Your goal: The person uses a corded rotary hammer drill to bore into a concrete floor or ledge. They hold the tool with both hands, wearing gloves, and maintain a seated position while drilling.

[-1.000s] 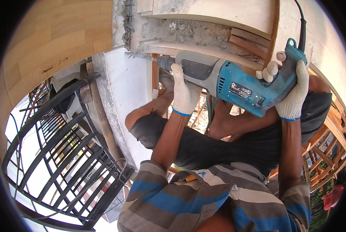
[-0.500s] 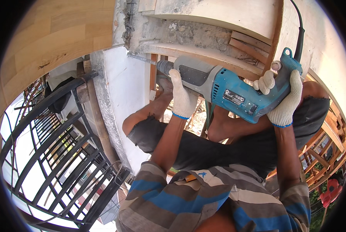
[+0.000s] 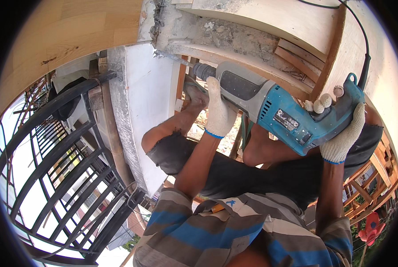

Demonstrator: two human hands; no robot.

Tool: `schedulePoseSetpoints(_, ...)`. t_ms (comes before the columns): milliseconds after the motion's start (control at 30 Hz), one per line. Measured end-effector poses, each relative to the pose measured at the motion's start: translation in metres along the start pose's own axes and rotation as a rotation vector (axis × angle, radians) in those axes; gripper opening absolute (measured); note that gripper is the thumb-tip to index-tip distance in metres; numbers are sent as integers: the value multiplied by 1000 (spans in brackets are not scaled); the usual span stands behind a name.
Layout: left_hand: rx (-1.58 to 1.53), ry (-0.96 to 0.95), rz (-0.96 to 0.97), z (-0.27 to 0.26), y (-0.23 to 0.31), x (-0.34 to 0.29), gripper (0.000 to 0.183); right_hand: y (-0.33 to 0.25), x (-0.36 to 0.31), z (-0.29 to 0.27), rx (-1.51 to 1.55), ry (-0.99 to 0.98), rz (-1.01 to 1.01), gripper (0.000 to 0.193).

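Note:
A teal and grey rotary hammer (image 3: 283, 118) lies slantwise across the view above my crossed legs. My left hand (image 3: 220, 111), in a white knit glove with a blue cuff, supports its grey front housing just behind the chuck; its thumb lies along the side and the other fingers are hidden beneath. Around the rear handle, my gloved right hand (image 3: 343, 133) is closed, with fingertips showing through the grip. The long dusty bit (image 3: 174, 58) points left, its tip at the broken concrete edge (image 3: 158, 50) beside a white panel (image 3: 148, 107).
On the left stands a black metal railing (image 3: 52, 155). Wood-look boards (image 3: 88, 31) span the upper left. Rough concrete (image 3: 239, 38) and loose wooden strips (image 3: 299, 58) lie beyond the tool. A black power cord (image 3: 361, 31) runs upward from the handle. Wooden framing (image 3: 372, 178) is at the right.
The rotary hammer and both hands have shifted right and downward in view, its rear end most. The surroundings have shifted somewhat too. The bit's tip stays at the concrete edge, and both hands keep their hold.

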State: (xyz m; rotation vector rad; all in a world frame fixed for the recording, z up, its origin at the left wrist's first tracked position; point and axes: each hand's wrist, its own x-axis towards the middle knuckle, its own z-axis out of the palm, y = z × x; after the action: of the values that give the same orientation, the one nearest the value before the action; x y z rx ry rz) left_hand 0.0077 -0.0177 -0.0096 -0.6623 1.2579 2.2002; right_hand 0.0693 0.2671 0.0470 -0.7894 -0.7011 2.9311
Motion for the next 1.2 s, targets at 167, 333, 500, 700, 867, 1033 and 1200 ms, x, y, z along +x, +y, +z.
schedulePoseSetpoints(167,-100,-7,-70,9,-9,-24,96,-13,-35,-8,-117,-18,-61,62)
schedulePoseSetpoints(333,-119,-12,-8,-12,-13,-31,90,6,-47,3,-78,81,-57,59)
schedulePoseSetpoints(500,-169,-39,27,-7,2,-32,82,14,-65,17,-117,-2,-76,58)
schedulePoseSetpoints(700,-230,-40,75,2,13,-28,68,18,-64,41,-155,31,-149,56)
schedulePoseSetpoints(867,-303,-36,49,-4,6,-23,65,14,-56,48,-206,-25,-165,54)
schedulePoseSetpoints(1033,-288,-28,54,8,9,-19,67,1,-31,36,-142,-107,-131,51)
schedulePoseSetpoints(1200,3,-25,126,-4,-4,-11,69,-1,-14,32,-55,-133,-102,48)
